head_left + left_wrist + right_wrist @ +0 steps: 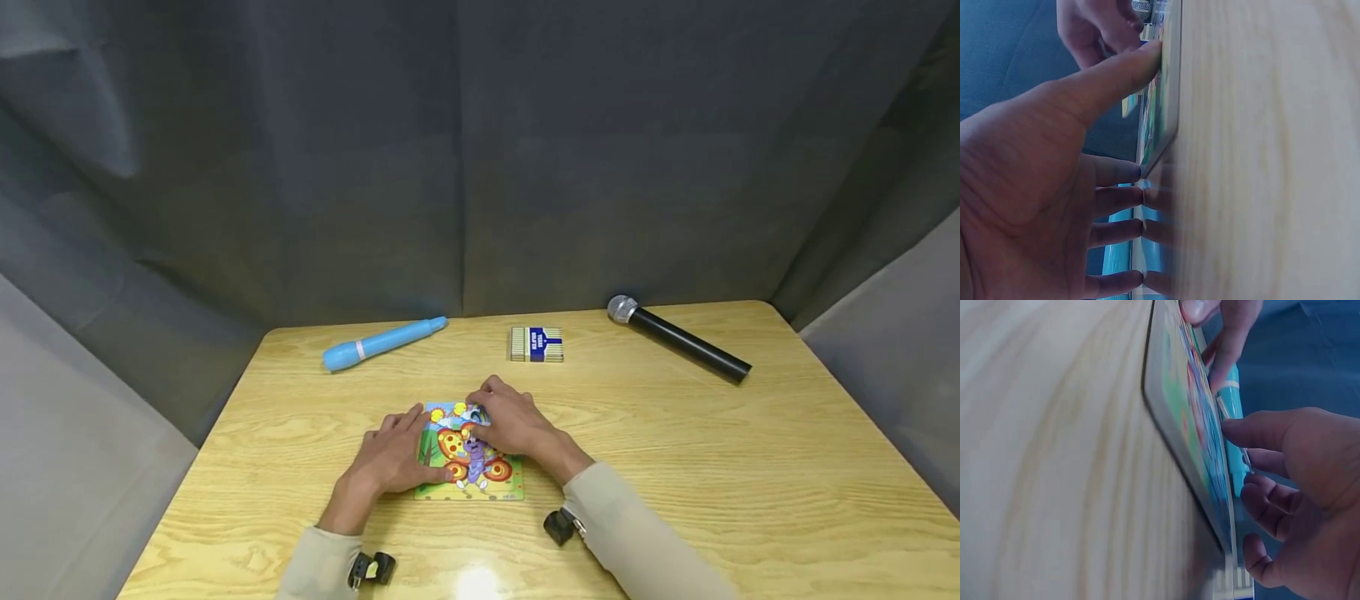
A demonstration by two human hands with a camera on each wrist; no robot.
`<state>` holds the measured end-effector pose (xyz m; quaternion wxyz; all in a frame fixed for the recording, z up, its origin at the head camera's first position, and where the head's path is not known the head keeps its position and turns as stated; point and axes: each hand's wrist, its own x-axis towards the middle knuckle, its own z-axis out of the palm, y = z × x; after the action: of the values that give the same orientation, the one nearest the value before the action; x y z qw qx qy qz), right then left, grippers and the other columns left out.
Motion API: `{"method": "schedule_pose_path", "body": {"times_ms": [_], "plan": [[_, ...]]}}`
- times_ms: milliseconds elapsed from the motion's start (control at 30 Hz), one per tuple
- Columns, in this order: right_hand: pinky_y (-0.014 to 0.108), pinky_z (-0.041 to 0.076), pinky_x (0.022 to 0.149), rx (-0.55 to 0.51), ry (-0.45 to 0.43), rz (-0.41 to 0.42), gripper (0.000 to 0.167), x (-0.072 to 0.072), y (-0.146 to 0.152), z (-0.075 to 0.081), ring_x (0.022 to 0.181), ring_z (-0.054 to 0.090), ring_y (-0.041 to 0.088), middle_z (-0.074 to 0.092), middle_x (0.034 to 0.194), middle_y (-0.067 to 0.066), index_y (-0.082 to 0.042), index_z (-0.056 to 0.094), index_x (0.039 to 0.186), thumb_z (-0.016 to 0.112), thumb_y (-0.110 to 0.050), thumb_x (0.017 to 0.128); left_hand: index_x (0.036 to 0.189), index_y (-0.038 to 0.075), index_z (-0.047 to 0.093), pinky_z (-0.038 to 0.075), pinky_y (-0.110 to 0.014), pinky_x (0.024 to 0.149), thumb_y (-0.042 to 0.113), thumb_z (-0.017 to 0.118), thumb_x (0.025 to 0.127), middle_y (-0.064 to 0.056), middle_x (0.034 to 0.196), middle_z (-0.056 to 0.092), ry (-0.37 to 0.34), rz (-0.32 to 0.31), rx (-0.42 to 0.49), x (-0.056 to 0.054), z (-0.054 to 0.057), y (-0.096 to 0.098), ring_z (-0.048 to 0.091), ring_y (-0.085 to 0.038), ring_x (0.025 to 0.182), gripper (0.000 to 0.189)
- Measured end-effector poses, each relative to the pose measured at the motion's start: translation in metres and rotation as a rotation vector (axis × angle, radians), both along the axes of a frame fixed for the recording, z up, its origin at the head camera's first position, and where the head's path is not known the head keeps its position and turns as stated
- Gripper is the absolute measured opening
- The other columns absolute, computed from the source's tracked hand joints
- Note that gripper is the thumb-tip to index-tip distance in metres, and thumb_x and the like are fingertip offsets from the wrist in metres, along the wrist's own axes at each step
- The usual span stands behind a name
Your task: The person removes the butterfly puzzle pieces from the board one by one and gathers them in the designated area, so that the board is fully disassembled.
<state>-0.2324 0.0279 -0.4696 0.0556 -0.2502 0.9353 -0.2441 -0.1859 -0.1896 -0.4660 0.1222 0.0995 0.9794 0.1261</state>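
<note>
A picture jigsaw puzzle (472, 490) with a butterfly on it lies flat near the middle of the wooden table. My left hand (390, 457) is at its left side, thumb on the picture and fingers spread straight. In the left wrist view, those fingertips (1134, 171) touch the tabletop and the puzzle's edge. Over the upper right part of the picture, my right hand (513, 421) pinches a thin puzzle piece (1130, 105) between thumb and fingers. The piece stands tilted above the board, and the thumb partly hides it in the right wrist view.
A blue stick-like object (386, 342) with a wider end lies at the back left. Behind the puzzle is a small striped box (536, 344) with a blue label. A black microphone (686, 342) lies at the back right. Dark cloth (465, 167) hangs behind the table.
</note>
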Motion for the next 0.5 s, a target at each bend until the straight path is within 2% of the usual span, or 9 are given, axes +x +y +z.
{"method": "schedule_pose_path", "body": {"times_ms": [500], "plan": [[0.032, 0.032, 0.071, 0.023, 0.030, -0.035, 0.042, 0.008, 0.041, -0.001, 0.099, 0.053, 0.013, 0.054, 0.112, -0.003, -0.019, 0.063, 0.127, 0.071, -0.027, 0.087, 0.152, 0.014, 0.034, 0.032, -0.063, 0.105, 0.070, 0.072, 0.069, -0.006, 0.160, 0.027, 0.007, 0.008, 0.020, 0.001, -0.002, -0.004, 0.031, -0.032, 0.142, 0.107]]}}
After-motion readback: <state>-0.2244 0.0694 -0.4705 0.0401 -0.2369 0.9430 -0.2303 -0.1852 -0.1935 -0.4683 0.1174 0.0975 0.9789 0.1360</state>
